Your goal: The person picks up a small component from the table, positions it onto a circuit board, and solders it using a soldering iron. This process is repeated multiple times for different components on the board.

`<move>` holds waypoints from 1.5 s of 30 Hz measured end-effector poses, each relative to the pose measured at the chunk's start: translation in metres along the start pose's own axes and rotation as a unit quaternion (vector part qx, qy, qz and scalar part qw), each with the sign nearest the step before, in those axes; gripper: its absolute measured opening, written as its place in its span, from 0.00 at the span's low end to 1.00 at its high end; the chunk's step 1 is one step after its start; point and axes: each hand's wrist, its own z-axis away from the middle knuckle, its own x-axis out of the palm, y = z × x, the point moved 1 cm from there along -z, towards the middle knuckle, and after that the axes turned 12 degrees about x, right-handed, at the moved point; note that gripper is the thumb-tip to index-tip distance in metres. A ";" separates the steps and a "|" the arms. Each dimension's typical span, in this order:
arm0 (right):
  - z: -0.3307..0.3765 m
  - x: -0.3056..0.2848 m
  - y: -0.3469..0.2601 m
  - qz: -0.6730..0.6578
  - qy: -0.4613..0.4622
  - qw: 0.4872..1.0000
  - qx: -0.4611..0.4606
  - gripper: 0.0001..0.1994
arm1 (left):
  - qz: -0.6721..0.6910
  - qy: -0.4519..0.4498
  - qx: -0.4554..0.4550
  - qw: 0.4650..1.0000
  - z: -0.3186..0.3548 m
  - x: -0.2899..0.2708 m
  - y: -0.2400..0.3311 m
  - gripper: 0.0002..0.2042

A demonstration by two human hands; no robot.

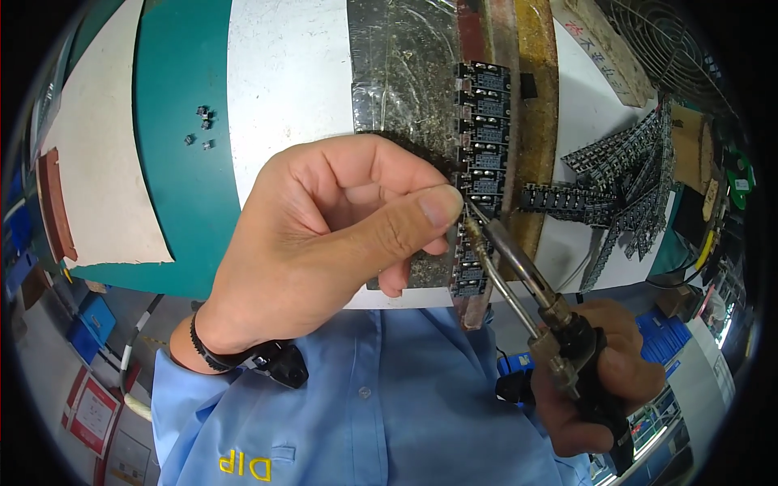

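Note:
A strip of small black circuit boards (485,130) lies in a long narrow holder (474,32) running away from me. My left hand (316,235) is pinched at thumb and forefinger beside the strip's left edge; whatever sits between those fingertips is too small or hidden to make out. In my right hand (620,368) is a soldering iron (523,263) with a thin metal solder-feed tube (506,292) alongside its barrel. The iron's tip meets the strip just right of my left thumb. My left fingers and the iron cover part of the boards there.
Several tiny components (205,117) lie on the green mat (178,49) at the left. Right of the holder is a tangled heap of board strips (632,186). Beyond it are a pale block (604,57) and a round wire guard (660,40).

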 end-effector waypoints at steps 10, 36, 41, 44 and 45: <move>0.002 -0.004 -0.012 0.022 -0.033 0.996 0.081 0.21 | 0.007 0.003 -0.011 1.000 0.000 -0.001 0.002 0.08; 0.005 -0.014 -0.008 0.012 -0.090 0.994 0.067 0.25 | 0.009 0.006 -0.011 1.000 -0.001 -0.002 0.001 0.08; 0.010 -0.010 -0.008 0.018 -0.053 0.995 0.083 0.25 | 0.009 0.006 -0.012 1.000 0.000 0.000 0.000 0.08; 0.008 -0.011 -0.010 0.021 -0.063 0.994 0.091 0.26 | 0.008 0.006 -0.015 1.000 0.000 0.000 0.003 0.08; 0.007 -0.011 -0.011 0.020 -0.062 0.994 0.091 0.26 | 0.006 0.007 -0.015 1.000 0.000 0.001 0.004 0.08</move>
